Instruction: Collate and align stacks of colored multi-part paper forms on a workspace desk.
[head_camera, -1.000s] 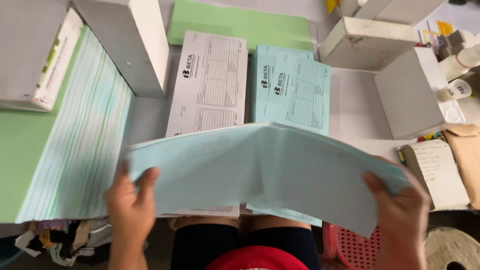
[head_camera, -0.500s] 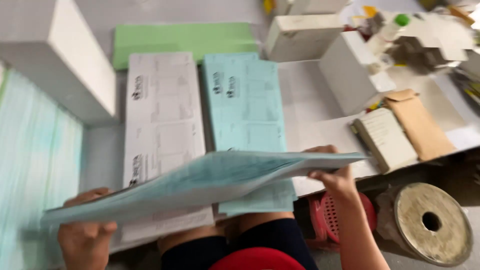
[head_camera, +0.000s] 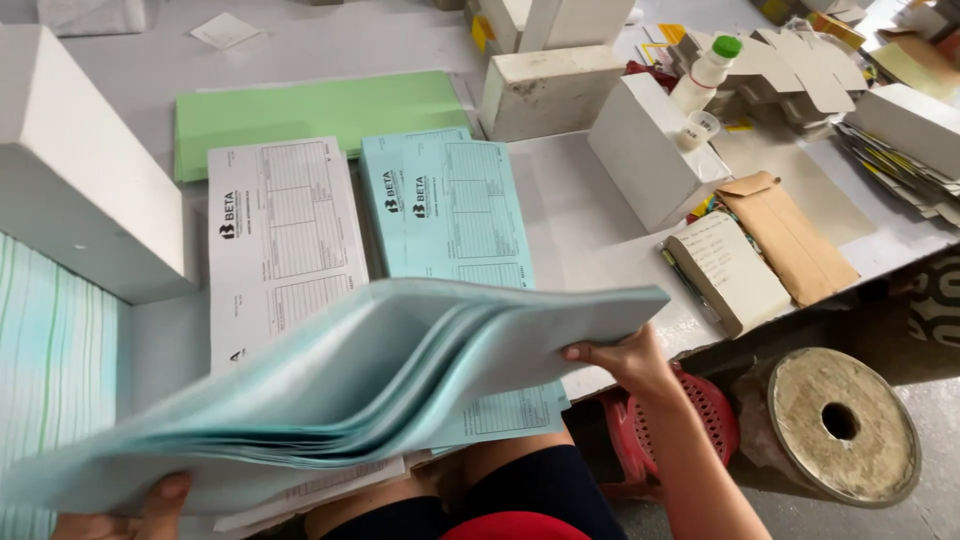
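The person holds a thick sheaf of pale blue-green paper sheets (head_camera: 330, 400) by its two ends, up off the grey bench (head_camera: 580, 220) and over the front edge of the two piles of printed forms lying there: a white pile of forms (head_camera: 280, 240) and, just beside it on the right, a light blue pile of forms (head_camera: 450, 215). The right hand (head_camera: 620, 360) takes the sheaf's right end near its corner, its grip pinching the stack with the thumb at the near edge and the other fingers hidden under the paper. The left hand (head_camera: 150, 505) is at the sheaf's lower left corner, only a thumb and part of the palm showing; it looks pressed onto the stack, though I cannot tell how the fingers below are set. The sheaf sags in the middle and its sheets fan apart along the near edge, so I judge it soft and floppy, moderately heavy for paper, and liable to slide sheet over sheet if squeezed loosely. A firm pinch at both short ends, as now, seems the sound place to hold it; a hold at one end alone would probably let the far end droop and spill. Behind the two piles lies a flat green stack of paper (head_camera: 320, 110), and left of the white pile stands a large white block (head_camera: 80, 170).
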